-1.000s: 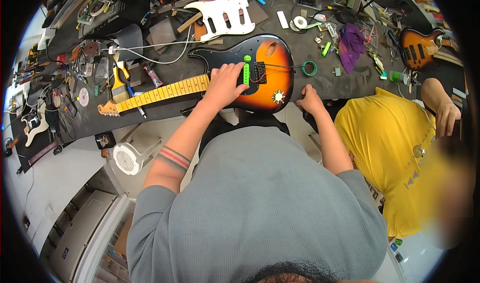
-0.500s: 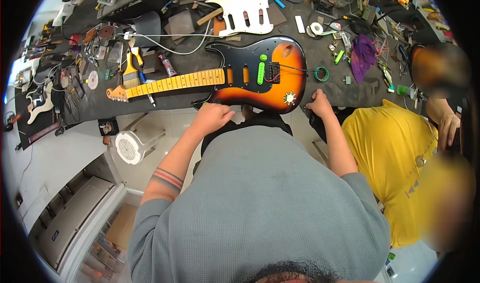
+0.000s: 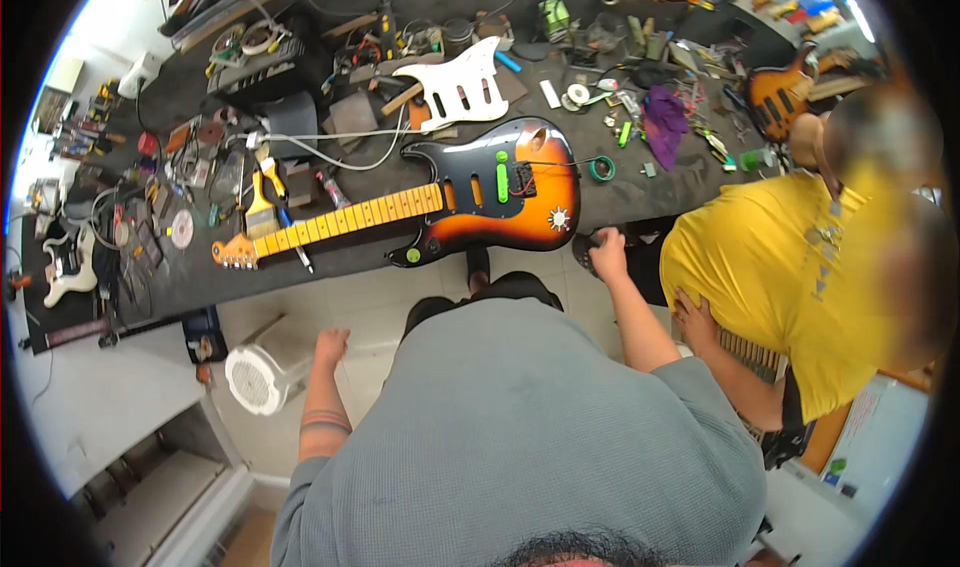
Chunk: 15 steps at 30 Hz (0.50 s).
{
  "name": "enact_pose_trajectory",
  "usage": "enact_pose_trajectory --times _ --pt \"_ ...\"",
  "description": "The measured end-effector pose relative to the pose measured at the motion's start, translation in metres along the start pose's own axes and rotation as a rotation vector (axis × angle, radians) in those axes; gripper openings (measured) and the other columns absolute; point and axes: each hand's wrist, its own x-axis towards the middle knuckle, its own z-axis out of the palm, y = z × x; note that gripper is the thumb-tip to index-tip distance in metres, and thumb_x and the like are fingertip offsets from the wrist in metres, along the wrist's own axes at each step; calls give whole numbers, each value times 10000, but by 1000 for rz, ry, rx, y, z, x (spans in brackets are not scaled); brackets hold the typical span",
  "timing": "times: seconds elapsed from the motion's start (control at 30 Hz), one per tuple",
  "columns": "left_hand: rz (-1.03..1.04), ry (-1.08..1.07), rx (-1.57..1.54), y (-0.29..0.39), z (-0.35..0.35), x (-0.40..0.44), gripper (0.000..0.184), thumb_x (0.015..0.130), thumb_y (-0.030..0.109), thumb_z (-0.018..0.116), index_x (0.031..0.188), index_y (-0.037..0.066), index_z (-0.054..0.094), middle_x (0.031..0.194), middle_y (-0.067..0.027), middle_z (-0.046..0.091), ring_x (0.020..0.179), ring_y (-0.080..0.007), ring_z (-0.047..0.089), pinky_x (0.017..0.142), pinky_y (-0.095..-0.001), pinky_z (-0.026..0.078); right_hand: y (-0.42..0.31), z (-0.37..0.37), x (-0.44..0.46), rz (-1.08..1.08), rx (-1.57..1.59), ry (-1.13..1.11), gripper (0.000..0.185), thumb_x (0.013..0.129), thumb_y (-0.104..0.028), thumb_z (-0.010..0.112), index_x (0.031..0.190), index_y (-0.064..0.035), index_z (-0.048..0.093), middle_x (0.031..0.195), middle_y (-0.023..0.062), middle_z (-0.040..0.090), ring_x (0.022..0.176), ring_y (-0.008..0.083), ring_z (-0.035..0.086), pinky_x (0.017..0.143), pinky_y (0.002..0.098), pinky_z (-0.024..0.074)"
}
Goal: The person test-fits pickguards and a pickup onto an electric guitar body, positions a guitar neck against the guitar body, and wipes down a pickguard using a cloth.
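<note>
A sunburst electric guitar (image 3: 470, 229) lies face up near the bench's front edge, its maple neck (image 3: 345, 220) pointing left. Its black pickguard bears a bright green pickup (image 3: 503, 177), and thin wires run from the bridge to a green ring (image 3: 601, 169). My left hand (image 3: 332, 346) hangs over the floor, below and left of the guitar body, with curled fingers and nothing visible in it. Past the body's lower right, just off the bench edge, is my right hand (image 3: 608, 257); its thumb stands apart from loosely bent fingers, and it touches no part of the guitar.
A co-worker in a yellow shirt (image 3: 740, 257) is close on the right. Behind the guitar lie a white pickguard (image 3: 465, 92), a white cable (image 3: 345, 165) and a purple cloth (image 3: 664, 127). Brushes (image 3: 262, 207) lie by the neck. A white stool (image 3: 258, 379) stands at left.
My left hand has left the guitar's front and dropped down and left, clear of the bench. My right hand stays off the guitar. The view has shifted, and the co-worker's arms have moved.
</note>
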Motion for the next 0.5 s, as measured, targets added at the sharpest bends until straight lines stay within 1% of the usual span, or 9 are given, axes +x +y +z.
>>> enact_pose_trajectory --times 0.07,0.1,0.17,0.23,0.27,0.33,0.4,0.47,0.5 --pt "-76 -41 -31 -35 0 -2 387 1000 317 682 808 -17 707 724 -156 727 613 -272 671 652 -454 559 10 11 -38 75 -19 -14 489 814 -2 719 1277 -69 577 1292 255 551 1165 460 623 1038 497 524" --pt "-116 -70 -114 -41 -3 -8 334 1005 293 692 859 -7 700 727 -126 718 613 -244 667 629 -424 549 10 15 -58 132 -36 -50 478 826 8 697 1281 -70 573 1305 257 539 1175 462 624 1047 499 522" --pt "-143 -108 -225 -38 -8 -25 257 1011 253 705 933 9 688 736 -84 703 615 -197 658 597 -375 529 13 30 -104 186 -83 -82 403 844 28 653 1236 -64 628 1254 273 608 1193 488 631 1045 511 525" --pt "-120 -120 -286 -34 -17 -47 208 1014 223 709 979 21 675 748 -59 692 620 -162 650 580 -335 510 55 67 -127 102 -152 -324 360 851 45 627 1193 -45 692 1165 297 714 1051 455 738 925 496 595" --pt "-80 -116 -277 -43 -17 -49 207 1020 230 699 1019 25 674 785 -62 703 617 -160 645 569 -327 493 90 104 -125 36 -215 -592 316 858 48 609 1148 -21 715 1076 292 749 913 417 767 818 486 618" --pt "-60 -122 -299 -56 -19 -63 201 1022 226 695 1019 26 679 786 -66 704 618 -164 650 568 -328 497 92 119 -136 -33 -316 -941 275 879 49 568 1093 19 738 951 284 782 724 364 789 661 472 639" --pt "-58 -135 -302 -73 -20 -70 196 1023 220 689 1025 25 685 790 -69 708 622 -168 656 565 -330 501 9 106 -145 -34 -393 -1099 273 906 46 524 1075 54 738 879 280 781 620 333 776 562 462 635" --pt "-84 -156 -278 -93 -21 -78 190 1026 212 681 1038 23 690 799 -72 713 629 -174 665 559 -333 505 -25 135 -123 -297 -663 -1180 299 928 53 462 1018 79 745 757 255 751 655 351 782 553 471 644" --pt "-66 -164 -213 -95 -26 -87 190 1021 209 679 1049 21 693 806 -75 717 633 -177 670 557 -334 508 -57 124 -125 -135 -458 -1045 249 912 28 527 919 47 775 791 235 775 683 326 793 609 461 643"
